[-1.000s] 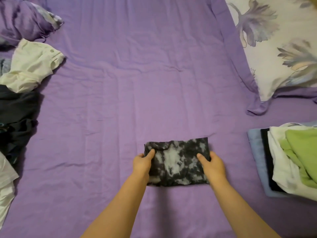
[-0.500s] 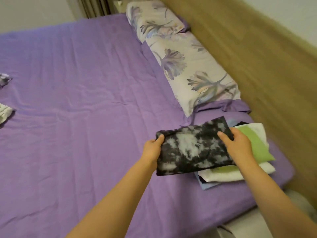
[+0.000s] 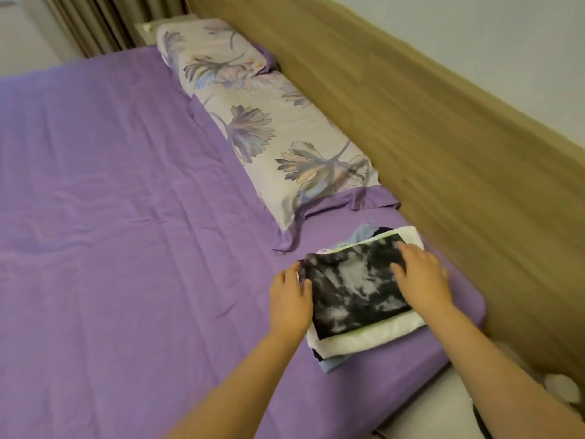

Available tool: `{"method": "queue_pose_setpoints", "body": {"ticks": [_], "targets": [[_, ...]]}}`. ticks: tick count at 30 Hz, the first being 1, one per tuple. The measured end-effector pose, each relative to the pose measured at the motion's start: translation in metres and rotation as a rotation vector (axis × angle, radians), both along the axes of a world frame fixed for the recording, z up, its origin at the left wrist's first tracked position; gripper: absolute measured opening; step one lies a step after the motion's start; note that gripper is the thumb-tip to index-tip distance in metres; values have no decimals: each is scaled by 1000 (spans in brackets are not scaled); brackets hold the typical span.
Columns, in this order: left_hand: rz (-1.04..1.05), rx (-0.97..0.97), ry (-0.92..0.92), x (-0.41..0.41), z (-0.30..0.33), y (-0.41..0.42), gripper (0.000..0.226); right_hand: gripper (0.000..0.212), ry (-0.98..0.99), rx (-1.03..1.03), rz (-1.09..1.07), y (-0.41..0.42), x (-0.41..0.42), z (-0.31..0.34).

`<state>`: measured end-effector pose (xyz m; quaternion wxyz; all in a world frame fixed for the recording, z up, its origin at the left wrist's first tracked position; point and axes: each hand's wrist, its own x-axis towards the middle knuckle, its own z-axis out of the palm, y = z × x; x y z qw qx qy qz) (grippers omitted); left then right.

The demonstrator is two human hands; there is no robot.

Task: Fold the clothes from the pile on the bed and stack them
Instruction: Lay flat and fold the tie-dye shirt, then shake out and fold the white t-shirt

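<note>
A folded black-and-grey tie-dye garment (image 3: 351,289) lies on top of the stack of folded clothes (image 3: 364,339) at the bed's right corner. White, green, dark and light blue layers show under it. My left hand (image 3: 289,299) holds the garment's left edge, thumb on top. On the garment's right part, my right hand (image 3: 421,277) rests flat with its fingers spread. The pile of unfolded clothes is out of view.
The purple bed sheet (image 3: 126,217) stretches to the left. Two floral pillows (image 3: 285,153) lie along the wooden headboard (image 3: 443,137), just behind the stack. A curtain (image 3: 95,23) hangs at the far end. The bed's edge and the floor (image 3: 443,407) are at the lower right.
Both hands carried the tie-dye garment from the middle of the bed to the right and set it down on the stack. My right hand now lies flat on top.
</note>
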<state>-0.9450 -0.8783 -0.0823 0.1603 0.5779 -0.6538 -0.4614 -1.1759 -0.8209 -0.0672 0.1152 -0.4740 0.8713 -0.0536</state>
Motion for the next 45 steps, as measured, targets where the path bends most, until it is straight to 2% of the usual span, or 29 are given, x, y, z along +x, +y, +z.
{"method": "queue_pose_setpoints", "body": {"ticks": [2, 4, 6, 9, 11, 13, 18, 21, 26, 30, 35, 45], "targets": [[-182, -279, -162, 3, -7, 7, 40, 55, -30, 85, 105, 9, 20, -17], [-367, -404, -273, -1, -15, 13, 42, 61, -33, 223, 167, 14, 33, -36], [-497, -376, -384, -6, -26, 14, 52, 70, -12, 289, 161, 17, 33, -50], [-539, -150, -474, -9, -50, 12, 65, 79, -23, 361, 116, 17, 22, -64], [-506, 41, -467, -12, -60, 11, 68, 81, -44, 426, 106, 15, 16, -69], [-477, 118, -439, -16, -63, 11, 67, 80, -61, 472, 106, 10, 13, -72], [-360, 30, -374, -9, -40, 16, 61, 76, 12, 564, 119, -2, 26, -49], [-237, 64, -316, 15, -20, 19, 51, 63, 119, 464, 169, -3, 53, -21], [-122, 126, -395, 77, 13, 28, 49, 43, 85, 299, 377, 4, 120, 14], [-29, 129, -474, 137, 43, 50, 42, 34, 38, 247, 572, 6, 178, 35], [113, 193, -557, 226, 70, 104, 37, 34, 41, 223, 894, 12, 258, 60], [417, 252, -559, 395, 112, 220, 41, 38, 85, 180, 1335, 57, 470, 107]]}}
